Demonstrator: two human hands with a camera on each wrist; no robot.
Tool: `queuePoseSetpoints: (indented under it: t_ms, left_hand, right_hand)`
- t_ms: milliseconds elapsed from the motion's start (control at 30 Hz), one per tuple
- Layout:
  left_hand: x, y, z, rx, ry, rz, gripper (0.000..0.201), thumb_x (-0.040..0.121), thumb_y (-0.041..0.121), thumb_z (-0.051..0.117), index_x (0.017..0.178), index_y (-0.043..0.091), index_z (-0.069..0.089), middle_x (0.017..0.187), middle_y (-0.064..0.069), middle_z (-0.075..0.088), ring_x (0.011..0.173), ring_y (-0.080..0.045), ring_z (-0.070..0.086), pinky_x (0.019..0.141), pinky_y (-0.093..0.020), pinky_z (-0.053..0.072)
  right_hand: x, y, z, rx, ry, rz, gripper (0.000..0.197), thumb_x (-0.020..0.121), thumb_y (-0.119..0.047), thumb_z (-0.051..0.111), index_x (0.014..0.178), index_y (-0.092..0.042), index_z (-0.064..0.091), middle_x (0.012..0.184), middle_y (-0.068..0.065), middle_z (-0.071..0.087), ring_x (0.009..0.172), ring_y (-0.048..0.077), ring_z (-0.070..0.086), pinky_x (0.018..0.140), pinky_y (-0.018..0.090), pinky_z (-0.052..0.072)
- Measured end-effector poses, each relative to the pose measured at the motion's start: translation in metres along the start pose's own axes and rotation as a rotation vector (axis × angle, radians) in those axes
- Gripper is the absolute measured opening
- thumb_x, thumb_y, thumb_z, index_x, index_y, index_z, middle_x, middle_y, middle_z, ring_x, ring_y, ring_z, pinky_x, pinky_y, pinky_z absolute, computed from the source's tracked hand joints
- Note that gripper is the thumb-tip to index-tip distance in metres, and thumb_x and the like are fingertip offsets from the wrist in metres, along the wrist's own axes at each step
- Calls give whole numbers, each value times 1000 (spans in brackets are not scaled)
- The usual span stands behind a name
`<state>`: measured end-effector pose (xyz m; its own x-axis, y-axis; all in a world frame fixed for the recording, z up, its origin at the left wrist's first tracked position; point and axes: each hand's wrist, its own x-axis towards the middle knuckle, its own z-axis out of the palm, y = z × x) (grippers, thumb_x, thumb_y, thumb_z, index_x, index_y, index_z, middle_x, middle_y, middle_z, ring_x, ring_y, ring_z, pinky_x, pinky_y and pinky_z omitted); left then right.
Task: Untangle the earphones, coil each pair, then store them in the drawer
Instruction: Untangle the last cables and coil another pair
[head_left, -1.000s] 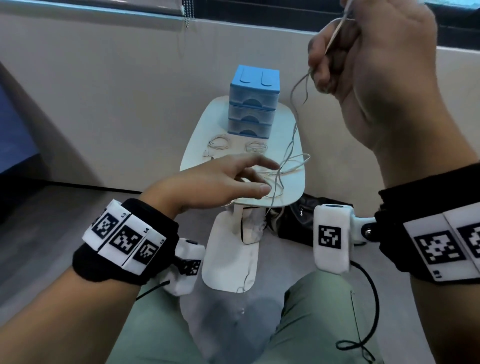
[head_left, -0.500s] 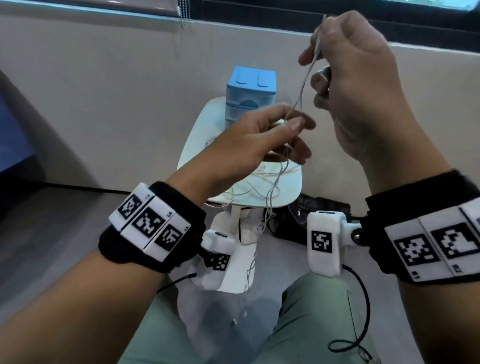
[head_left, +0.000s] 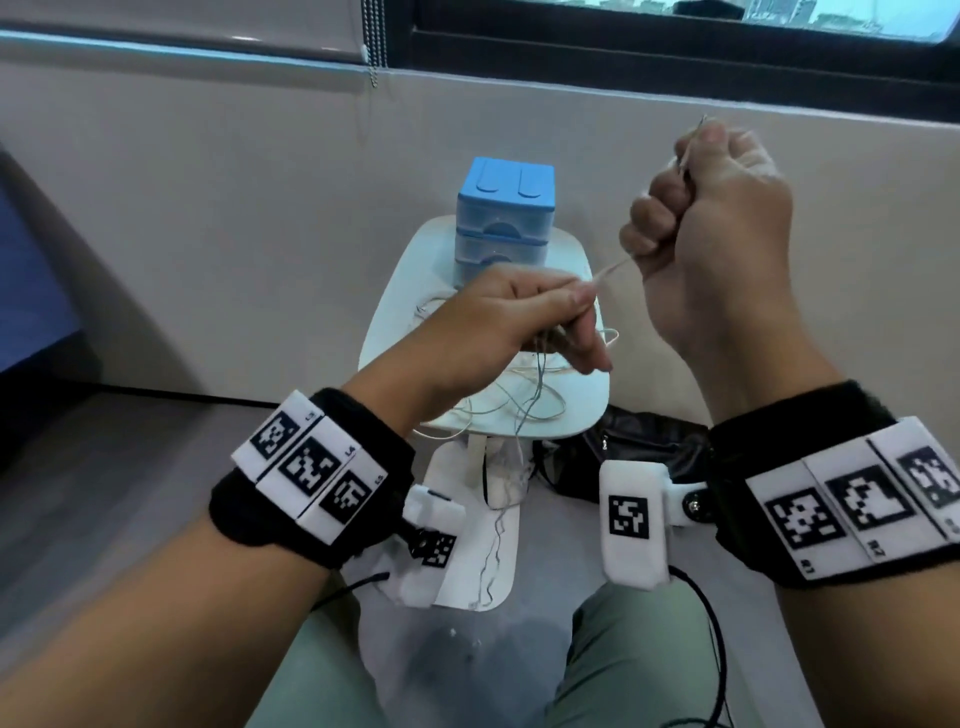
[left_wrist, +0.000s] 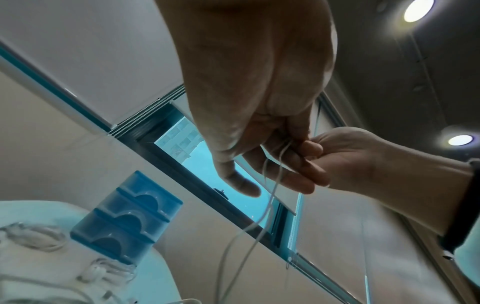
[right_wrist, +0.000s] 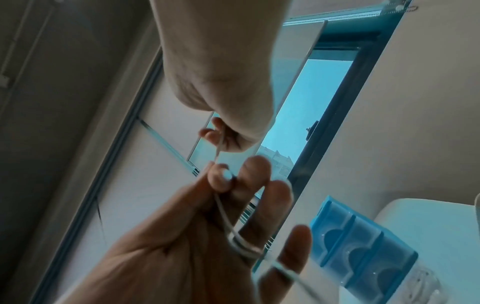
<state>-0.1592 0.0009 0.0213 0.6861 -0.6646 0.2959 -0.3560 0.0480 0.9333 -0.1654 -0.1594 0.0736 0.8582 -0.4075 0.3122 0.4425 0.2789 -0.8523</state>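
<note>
A thin white earphone cable (head_left: 613, 267) runs taut between both hands above the small white table (head_left: 387, 312). My left hand (head_left: 582, 312) pinches it between thumb and fingers, and the rest hangs down into a loose tangle (head_left: 519, 400) on the table. My right hand (head_left: 670, 208) is a fist gripping the cable's upper end, up and to the right of the left hand. The blue three-drawer unit (head_left: 504, 208) stands at the table's far end, drawers closed. In the left wrist view two coiled earphones (left_wrist: 33, 236) lie on the table in front of the drawer unit (left_wrist: 127, 218).
A black bag (head_left: 639, 447) lies on the floor right of the table's stand. The table's white base (head_left: 457, 499) sits in front of my knees, with a cable end dangling over it. A wall and window ledge run behind the table.
My left hand rose from the tangle on the table and took hold of the cable. My right hand came down from the top of the view. The cable is now taut between them.
</note>
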Motion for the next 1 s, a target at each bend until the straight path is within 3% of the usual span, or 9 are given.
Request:
queuePoseSetpoints:
  t_ms: [233, 367, 467, 633, 767, 833, 900, 933, 1000]
  left_hand:
    - [-17, -20, -9, 7, -80, -127, 37, 109, 17, 42, 83, 4, 66, 96, -14, 78, 90, -29, 66, 96, -42, 52]
    - [-26, -23, -16, -12, -104, -170, 35, 108, 17, 44, 85, 3, 66, 98, -15, 78, 95, -22, 70, 88, -24, 51]
    - [-33, -26, -24, -46, -93, -188, 37, 106, 21, 48, 77, 7, 65, 94, -16, 78, 92, -20, 71, 86, -22, 49]
    - [-44, -36, -40, -323, 6, -192, 42, 98, 25, 52, 60, 11, 64, 69, -15, 69, 76, -27, 62, 93, -41, 45]
    - [-50, -32, -51, -415, 48, -129, 44, 99, 24, 52, 59, 13, 64, 61, -11, 65, 70, -24, 60, 90, -37, 48]
    - [-48, -25, -49, -402, 27, -129, 43, 98, 27, 53, 59, 14, 65, 60, -10, 65, 70, -26, 58, 86, -34, 51]
    - [-44, -18, -45, -333, 3, -153, 44, 98, 28, 54, 58, 13, 64, 59, -10, 64, 68, -27, 57, 83, -36, 48]
    - [-41, -16, -44, -279, -3, -166, 44, 98, 29, 55, 57, 13, 62, 58, -10, 63, 65, -26, 56, 81, -38, 46]
    - [-35, -12, -40, -177, -6, -194, 46, 98, 30, 58, 55, 13, 59, 55, -9, 59, 59, -22, 54, 77, -38, 44]
  right_hand:
    - [3, 11, -10, 18, 116, 1, 23, 112, -19, 32, 92, -14, 43, 55, -6, 34, 47, 10, 28, 46, 25, 23]
    - [9, 9, -17, -232, 164, -124, 21, 109, -21, 36, 92, -18, 47, 57, -7, 40, 50, 10, 33, 46, 23, 27]
    - [36, 22, -48, -392, 301, -212, 15, 100, -28, 43, 86, -24, 47, 68, -3, 46, 57, 12, 39, 51, 26, 31]
    - [59, 75, -142, -448, 680, 59, 22, 98, -32, 49, 79, -23, 48, 79, 2, 60, 59, 16, 47, 59, 30, 37]
    - [39, 113, -188, -553, 801, 202, 17, 88, -34, 42, 82, -22, 52, 106, 16, 71, 74, 23, 57, 68, 33, 43]
    - [23, 123, -198, -618, 688, 391, 22, 90, -24, 42, 100, -18, 62, 91, 16, 64, 65, 23, 51, 59, 27, 42]
    - [6, 131, -204, -771, 438, 672, 18, 98, -2, 47, 108, -2, 62, 69, 15, 56, 57, 21, 46, 49, 23, 43]
    - [-3, 131, -200, -843, 291, 798, 12, 100, 0, 50, 107, 0, 59, 67, 16, 59, 59, 23, 50, 50, 26, 46]
    - [-17, 123, -185, -979, 29, 928, 7, 101, -10, 57, 108, -9, 58, 87, 18, 66, 72, 25, 57, 60, 30, 51]
